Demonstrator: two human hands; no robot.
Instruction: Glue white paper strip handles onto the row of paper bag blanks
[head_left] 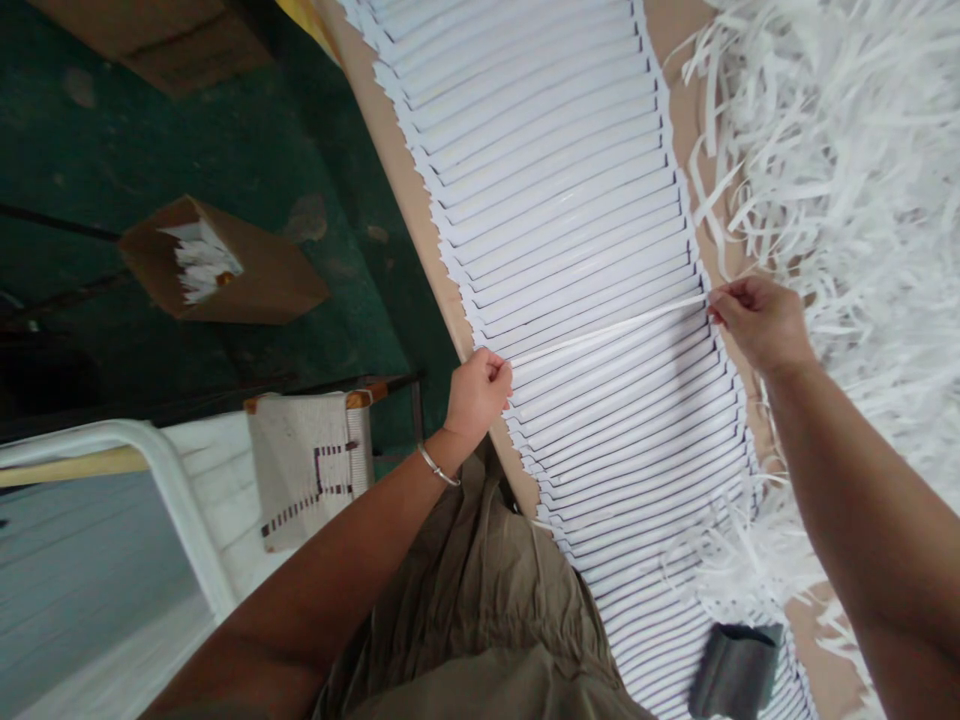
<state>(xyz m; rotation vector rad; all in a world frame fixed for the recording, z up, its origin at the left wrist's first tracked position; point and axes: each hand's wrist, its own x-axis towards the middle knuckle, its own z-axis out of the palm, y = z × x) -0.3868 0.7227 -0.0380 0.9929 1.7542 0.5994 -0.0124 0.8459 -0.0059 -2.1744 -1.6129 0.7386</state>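
My left hand (480,395) and my right hand (761,325) each pinch one end of a thin white paper strip (607,332). The strip stretches taut across a long, overlapping fanned stack of white paper sheets (570,200), lying just above it. The stack rests on a brown board (401,170). A heap of shredded white paper strips (832,170) lies beyond my right hand. A metal bangle (439,465) circles my left wrist. An olive cloth garment (480,610) covers the lower middle of the view.
A cardboard box (225,265) holding white paper scraps sits on the dark green floor (187,130). A woven cloth (307,465) hangs over a white tubular frame (157,470). A dark grey pouch (736,670) lies on the stack's lower end.
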